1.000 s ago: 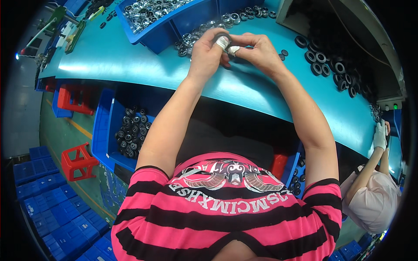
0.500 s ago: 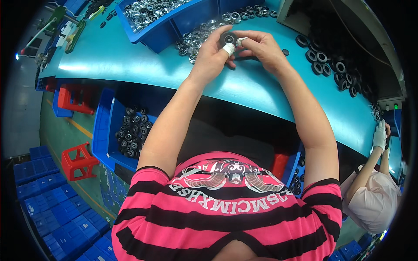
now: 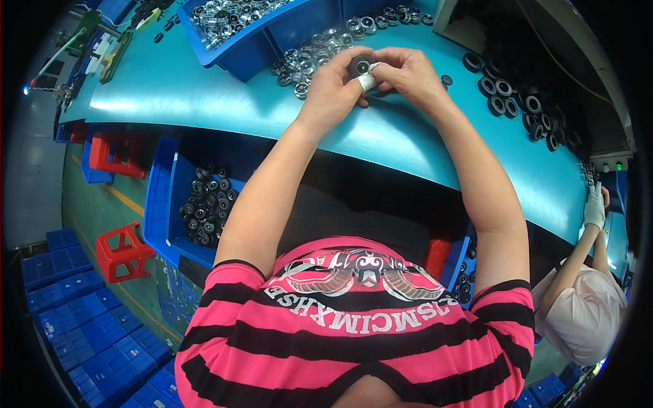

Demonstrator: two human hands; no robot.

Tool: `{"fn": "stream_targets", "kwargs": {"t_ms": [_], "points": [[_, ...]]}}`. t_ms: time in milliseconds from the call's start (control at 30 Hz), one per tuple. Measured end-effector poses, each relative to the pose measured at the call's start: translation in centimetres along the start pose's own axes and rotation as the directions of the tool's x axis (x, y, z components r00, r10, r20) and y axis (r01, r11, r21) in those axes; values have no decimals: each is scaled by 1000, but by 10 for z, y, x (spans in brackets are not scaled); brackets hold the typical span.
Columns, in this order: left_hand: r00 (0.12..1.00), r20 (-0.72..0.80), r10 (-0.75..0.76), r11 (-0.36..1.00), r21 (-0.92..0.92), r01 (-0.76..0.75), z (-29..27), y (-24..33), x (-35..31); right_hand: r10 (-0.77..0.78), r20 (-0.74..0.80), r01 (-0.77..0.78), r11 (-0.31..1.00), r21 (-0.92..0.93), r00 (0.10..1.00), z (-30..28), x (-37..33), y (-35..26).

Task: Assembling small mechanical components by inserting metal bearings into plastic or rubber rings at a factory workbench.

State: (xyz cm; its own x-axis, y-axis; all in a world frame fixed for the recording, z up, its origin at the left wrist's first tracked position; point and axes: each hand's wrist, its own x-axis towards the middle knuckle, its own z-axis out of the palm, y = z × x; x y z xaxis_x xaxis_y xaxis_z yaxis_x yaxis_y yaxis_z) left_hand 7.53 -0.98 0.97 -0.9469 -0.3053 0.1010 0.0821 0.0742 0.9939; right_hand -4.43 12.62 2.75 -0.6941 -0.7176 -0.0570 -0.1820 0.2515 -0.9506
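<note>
A small wheel [image 3: 361,66], a black tyre around a shiny hub, is held up between both my hands above the bench. My left hand [image 3: 329,90] grips its left side, with white tape round the thumb. From the right, my right hand [image 3: 412,76] closes on the same wheel, its taped thumb and fingertips at the rim. The fingers partly cover the wheel, so I cannot tell how far the tyre sits on the hub. Loose clear hubs [image 3: 301,90] lie on the bench just left of and beyond my hands.
A blue bin [image 3: 248,61] of clear hubs stands at the back. Black tyre rings [image 3: 503,88] are heaped at the right. Below the bench edge, a blue crate [image 3: 160,197] holds black wheels. Red stools [image 3: 122,251] stand at left; a gloved co-worker [image 3: 585,306] sits at far right.
My hands have come slightly down and closer together, and the wheel has moved a little with them. My right fingers have curled in nearer the wheel.
</note>
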Motion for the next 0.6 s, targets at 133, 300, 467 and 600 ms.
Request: {"fn": "stream_targets", "kwargs": {"t_ms": [133, 300, 467, 600], "points": [[1000, -9, 12, 998, 67, -11, 6, 7, -3, -30, -12, 30, 1000, -9, 999, -3, 4, 9], [1000, -6, -1, 998, 63, 2, 3, 6, -3, 9, 52, -10, 999, 37, 999, -3, 6, 8], [1000, -2, -19, 989, -147, 18, -2, 3, -2, 11, 123, -52, 940, 337, 992, -18, 5, 6], [1000, -12, -17, 992, -128, 15, -1, 5, -3, -101, -151, 85, 990, -111, 983, -41, 18, 23]]}}
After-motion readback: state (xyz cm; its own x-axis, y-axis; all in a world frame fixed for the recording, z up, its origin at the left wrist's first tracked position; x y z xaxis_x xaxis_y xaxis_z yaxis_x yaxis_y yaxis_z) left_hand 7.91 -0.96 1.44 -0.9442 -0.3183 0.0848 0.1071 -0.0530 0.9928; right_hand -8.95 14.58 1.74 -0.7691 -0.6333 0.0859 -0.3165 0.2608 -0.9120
